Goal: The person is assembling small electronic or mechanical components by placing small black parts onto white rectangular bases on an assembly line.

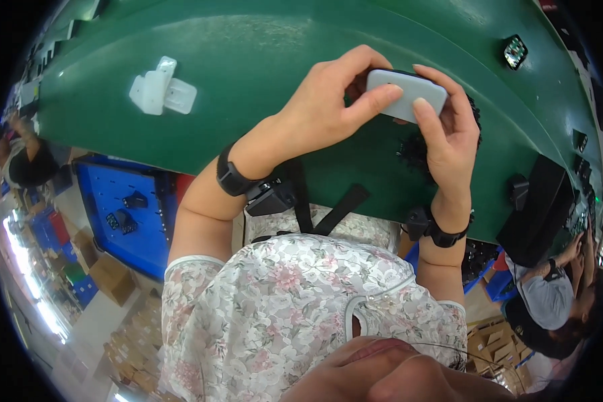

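Observation:
Above the green table, my left hand [325, 100] and my right hand [453, 137] both grip a light grey rounded rectangular casing [409, 96] with a dark far edge. Both thumbs press on its grey face, while the other fingers wrap round its ends and are partly hidden behind it. A heap of small black parts [415, 149] lies on the table beside my right hand, which covers some of it. To the left, several translucent white plastic pieces [157, 90] lie stacked on the green surface.
A blue tray [120, 184] with a few dark parts stands below the table's left edge. On the right are a black box [539, 208] and a small part with a shiny face [514, 52]. Another person [549, 295] works at the far right.

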Demonstrator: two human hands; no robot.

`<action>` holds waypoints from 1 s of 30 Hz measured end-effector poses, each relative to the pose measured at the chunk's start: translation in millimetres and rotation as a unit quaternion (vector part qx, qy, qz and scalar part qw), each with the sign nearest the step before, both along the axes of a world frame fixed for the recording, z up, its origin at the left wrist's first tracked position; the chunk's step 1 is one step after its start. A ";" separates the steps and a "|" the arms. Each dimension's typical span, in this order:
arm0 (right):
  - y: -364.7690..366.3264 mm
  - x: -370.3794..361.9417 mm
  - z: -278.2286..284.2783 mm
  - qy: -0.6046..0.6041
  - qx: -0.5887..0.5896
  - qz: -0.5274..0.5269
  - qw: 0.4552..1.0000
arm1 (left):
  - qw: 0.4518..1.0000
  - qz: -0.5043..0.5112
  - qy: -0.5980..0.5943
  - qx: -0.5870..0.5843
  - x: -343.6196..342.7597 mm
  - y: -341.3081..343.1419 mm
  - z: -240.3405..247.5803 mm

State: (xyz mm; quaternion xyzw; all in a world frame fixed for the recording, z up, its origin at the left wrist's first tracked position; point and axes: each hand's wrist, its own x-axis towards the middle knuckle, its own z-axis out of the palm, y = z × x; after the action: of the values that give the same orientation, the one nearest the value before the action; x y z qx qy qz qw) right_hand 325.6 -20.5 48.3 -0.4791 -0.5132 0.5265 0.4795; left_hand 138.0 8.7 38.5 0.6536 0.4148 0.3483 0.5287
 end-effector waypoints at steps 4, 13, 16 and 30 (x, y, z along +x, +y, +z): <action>-2.6 -0.3 0.9 -0.022 0.030 0.008 0.999 | 1.000 -0.011 -0.014 0.012 -1.3 -1.0 -1.4; -1.8 -0.5 -0.2 -0.055 0.054 0.014 0.997 | 0.995 -0.022 0.000 0.092 -2.4 2.2 -3.8; 3.6 -3.3 -6.9 -0.028 0.060 -0.018 0.998 | 0.993 0.048 -0.092 -0.047 3.7 18.1 -11.3; 14.5 68.2 -4.2 -0.517 0.045 -0.144 0.843 | 0.971 0.175 0.095 -0.131 -49.6 226.3 -63.5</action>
State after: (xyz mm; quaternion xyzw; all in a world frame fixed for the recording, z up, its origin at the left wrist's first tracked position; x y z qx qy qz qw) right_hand 393.8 -6.0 44.1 -0.7284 -0.6346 0.1043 0.2363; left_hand 88.4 235.0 -25.0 0.5262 0.6130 0.3147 0.4983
